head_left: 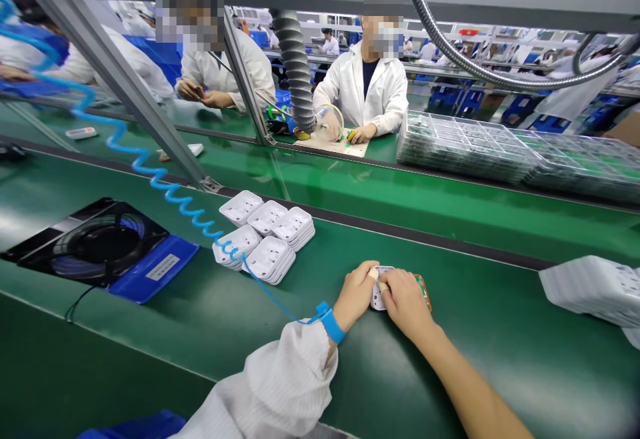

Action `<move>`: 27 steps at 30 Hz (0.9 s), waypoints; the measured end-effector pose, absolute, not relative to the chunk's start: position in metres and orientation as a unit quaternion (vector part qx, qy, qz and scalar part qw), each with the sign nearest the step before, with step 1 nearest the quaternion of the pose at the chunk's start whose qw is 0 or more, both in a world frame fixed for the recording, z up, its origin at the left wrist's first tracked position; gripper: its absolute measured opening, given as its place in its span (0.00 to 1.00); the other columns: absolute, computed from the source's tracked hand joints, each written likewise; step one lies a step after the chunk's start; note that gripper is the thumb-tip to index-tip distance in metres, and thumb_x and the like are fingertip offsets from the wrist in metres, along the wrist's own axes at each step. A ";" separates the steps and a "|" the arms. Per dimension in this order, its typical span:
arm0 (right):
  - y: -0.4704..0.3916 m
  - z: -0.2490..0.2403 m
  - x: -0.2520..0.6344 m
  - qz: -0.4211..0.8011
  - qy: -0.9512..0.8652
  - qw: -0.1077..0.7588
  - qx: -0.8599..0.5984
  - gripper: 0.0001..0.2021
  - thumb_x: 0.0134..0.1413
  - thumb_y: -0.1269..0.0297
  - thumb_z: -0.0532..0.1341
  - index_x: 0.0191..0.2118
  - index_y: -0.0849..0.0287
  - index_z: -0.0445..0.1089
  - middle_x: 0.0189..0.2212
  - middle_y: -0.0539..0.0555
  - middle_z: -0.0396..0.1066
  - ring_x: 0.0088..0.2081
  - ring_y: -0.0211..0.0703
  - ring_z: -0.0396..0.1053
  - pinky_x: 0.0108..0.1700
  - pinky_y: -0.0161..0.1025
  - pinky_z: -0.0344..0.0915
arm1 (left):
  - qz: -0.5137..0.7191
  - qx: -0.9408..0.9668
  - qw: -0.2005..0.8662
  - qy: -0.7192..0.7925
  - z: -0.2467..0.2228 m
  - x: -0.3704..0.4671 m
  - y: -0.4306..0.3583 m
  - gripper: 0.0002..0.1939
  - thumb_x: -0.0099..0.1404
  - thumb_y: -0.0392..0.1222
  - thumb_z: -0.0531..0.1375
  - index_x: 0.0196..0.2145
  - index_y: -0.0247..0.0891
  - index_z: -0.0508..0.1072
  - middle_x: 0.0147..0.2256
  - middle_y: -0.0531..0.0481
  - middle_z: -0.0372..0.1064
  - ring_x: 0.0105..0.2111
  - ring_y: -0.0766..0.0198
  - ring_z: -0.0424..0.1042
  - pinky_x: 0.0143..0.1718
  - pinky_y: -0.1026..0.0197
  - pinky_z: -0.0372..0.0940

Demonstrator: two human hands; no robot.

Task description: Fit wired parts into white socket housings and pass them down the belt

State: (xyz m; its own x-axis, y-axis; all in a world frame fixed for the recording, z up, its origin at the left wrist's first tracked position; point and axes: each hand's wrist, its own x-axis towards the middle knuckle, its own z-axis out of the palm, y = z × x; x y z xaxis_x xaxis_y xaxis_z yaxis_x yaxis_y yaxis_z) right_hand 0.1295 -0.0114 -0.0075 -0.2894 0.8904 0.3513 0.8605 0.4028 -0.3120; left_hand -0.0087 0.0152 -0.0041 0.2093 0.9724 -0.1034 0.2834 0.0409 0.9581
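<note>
Near dark edge [375, 225], hands [356, 290] on casing [377, 300]; stacks [267, 257] apart.

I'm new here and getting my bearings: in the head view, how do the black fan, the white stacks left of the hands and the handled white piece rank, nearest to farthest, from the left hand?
1. White piece: touching the left hand.
2. White stacks: on the table, to its left.
3. Black fan: farther left.
</note>
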 end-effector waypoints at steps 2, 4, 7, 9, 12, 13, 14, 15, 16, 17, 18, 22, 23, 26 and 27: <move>-0.012 -0.008 0.129 0.030 -0.809 0.229 -0.540 0.07 0.52 0.73 0.48 0.31 0.59 0.63 0.28 0.53 0.63 0.32 0.42 0.59 0.35 0.38 0.52 | 0.341 0.605 0.487 0.530 -0.003 -0.009 0.015 0.16 0.62 0.42 0.49 0.44 0.39 0.70 0.40 0.49 0.71 0.39 0.61 0.69 0.39 0.62 0.63; -0.012 -0.009 0.128 0.028 -0.815 0.221 -0.536 0.08 0.52 0.73 0.48 0.31 0.59 0.63 0.28 0.53 0.63 0.32 0.42 0.59 0.35 0.39 0.52 | 0.335 0.606 0.481 0.537 -0.002 -0.009 0.014 0.16 0.62 0.42 0.49 0.44 0.39 0.70 0.40 0.49 0.71 0.39 0.60 0.69 0.39 0.62 0.63; -0.011 -0.009 0.125 0.014 -0.820 0.214 -0.531 0.08 0.53 0.73 0.48 0.30 0.60 0.63 0.29 0.54 0.63 0.32 0.42 0.57 0.35 0.39 0.51 | 0.324 0.610 0.470 0.549 -0.001 -0.008 0.012 0.16 0.62 0.41 0.49 0.44 0.39 0.70 0.41 0.48 0.71 0.41 0.59 0.69 0.42 0.61 0.62; -0.010 -0.009 0.124 0.001 -0.822 0.214 -0.527 0.09 0.54 0.72 0.48 0.30 0.60 0.63 0.29 0.55 0.64 0.31 0.43 0.57 0.35 0.39 0.51 | 0.319 0.618 0.460 0.552 -0.003 -0.008 0.012 0.16 0.62 0.41 0.49 0.45 0.40 0.69 0.41 0.48 0.71 0.41 0.59 0.69 0.43 0.60 0.61; -0.009 -0.009 0.124 0.009 -0.822 0.221 -0.524 0.09 0.56 0.71 0.48 0.31 0.59 0.65 0.28 0.54 0.64 0.32 0.42 0.58 0.35 0.39 0.51 | 0.323 0.622 0.461 0.544 -0.008 -0.009 0.015 0.15 0.61 0.40 0.49 0.45 0.40 0.69 0.41 0.49 0.71 0.41 0.60 0.68 0.43 0.61 0.61; -0.009 -0.008 0.126 0.014 -0.820 0.225 -0.525 0.09 0.56 0.70 0.49 0.32 0.59 0.65 0.29 0.54 0.65 0.32 0.42 0.58 0.35 0.39 0.51 | 0.330 0.617 0.463 0.543 -0.010 -0.010 0.017 0.15 0.61 0.40 0.50 0.44 0.39 0.69 0.41 0.49 0.71 0.41 0.60 0.68 0.43 0.61 0.61; -0.010 -0.007 0.127 0.016 -0.818 0.230 -0.527 0.08 0.56 0.69 0.50 0.33 0.59 0.65 0.30 0.54 0.65 0.33 0.42 0.58 0.36 0.39 0.52 | 0.339 0.611 0.465 0.544 -0.011 -0.011 0.019 0.15 0.61 0.40 0.50 0.45 0.39 0.69 0.42 0.49 0.71 0.42 0.61 0.68 0.43 0.61 0.61; -0.010 -0.006 0.129 0.014 -0.817 0.234 -0.527 0.07 0.57 0.67 0.51 0.34 0.59 0.66 0.31 0.54 0.65 0.34 0.43 0.59 0.37 0.39 0.52 | 0.348 0.605 0.464 0.545 -0.012 -0.013 0.021 0.16 0.61 0.39 0.50 0.45 0.38 0.68 0.42 0.48 0.70 0.42 0.61 0.68 0.43 0.62 0.62; -0.011 -0.004 0.132 0.008 -0.815 0.238 -0.528 0.08 0.57 0.66 0.51 0.36 0.59 0.66 0.32 0.55 0.66 0.36 0.44 0.59 0.38 0.40 0.53 | 0.357 0.600 0.461 0.548 -0.012 -0.014 0.023 0.16 0.61 0.39 0.50 0.45 0.38 0.68 0.43 0.48 0.70 0.42 0.61 0.68 0.43 0.62 0.62; -0.012 -0.004 0.134 0.001 -0.815 0.239 -0.528 0.08 0.57 0.64 0.52 0.37 0.59 0.66 0.34 0.55 0.66 0.37 0.45 0.59 0.39 0.41 0.53 | 0.365 0.598 0.455 0.550 -0.011 -0.016 0.025 0.16 0.61 0.39 0.49 0.46 0.38 0.68 0.43 0.48 0.70 0.41 0.62 0.68 0.43 0.62 0.62; -0.013 -0.003 0.136 -0.005 -0.815 0.237 -0.528 0.08 0.57 0.64 0.52 0.38 0.59 0.66 0.34 0.56 0.65 0.38 0.45 0.58 0.39 0.41 0.53 | 0.370 0.599 0.449 0.551 -0.011 -0.018 0.026 0.16 0.61 0.39 0.49 0.46 0.38 0.68 0.43 0.49 0.70 0.41 0.62 0.68 0.42 0.63 0.62; -0.015 -0.007 0.139 -0.015 -0.821 0.218 -0.528 0.08 0.57 0.67 0.52 0.38 0.59 0.66 0.32 0.55 0.65 0.35 0.44 0.58 0.37 0.41 0.53 | 0.351 0.633 0.435 0.536 -0.004 -0.022 0.027 0.17 0.61 0.38 0.48 0.47 0.39 0.68 0.42 0.49 0.70 0.39 0.62 0.69 0.41 0.63 0.63; -0.015 -0.009 0.138 -0.017 -0.822 0.216 -0.527 0.07 0.57 0.67 0.52 0.37 0.59 0.66 0.32 0.55 0.65 0.34 0.44 0.58 0.37 0.41 0.53 | 0.341 0.647 0.432 0.528 -0.002 -0.023 0.026 0.17 0.61 0.38 0.48 0.47 0.38 0.68 0.42 0.49 0.70 0.39 0.62 0.69 0.41 0.62 0.62; -0.014 -0.011 0.137 -0.018 -0.821 0.212 -0.531 0.05 0.55 0.67 0.54 0.33 0.59 0.65 0.30 0.55 0.64 0.34 0.44 0.58 0.37 0.41 0.52 | 0.314 0.679 0.427 0.508 0.005 -0.025 0.026 0.18 0.61 0.36 0.47 0.47 0.38 0.68 0.42 0.49 0.71 0.41 0.61 0.69 0.45 0.60 0.61; -0.014 -0.011 0.137 -0.016 -0.812 0.210 -0.545 0.03 0.54 0.66 0.55 0.32 0.59 0.64 0.30 0.54 0.64 0.35 0.45 0.59 0.37 0.42 0.52 | 0.308 0.686 0.427 0.502 0.006 -0.025 0.026 0.18 0.62 0.37 0.47 0.48 0.38 0.67 0.42 0.49 0.71 0.42 0.61 0.68 0.46 0.60 0.61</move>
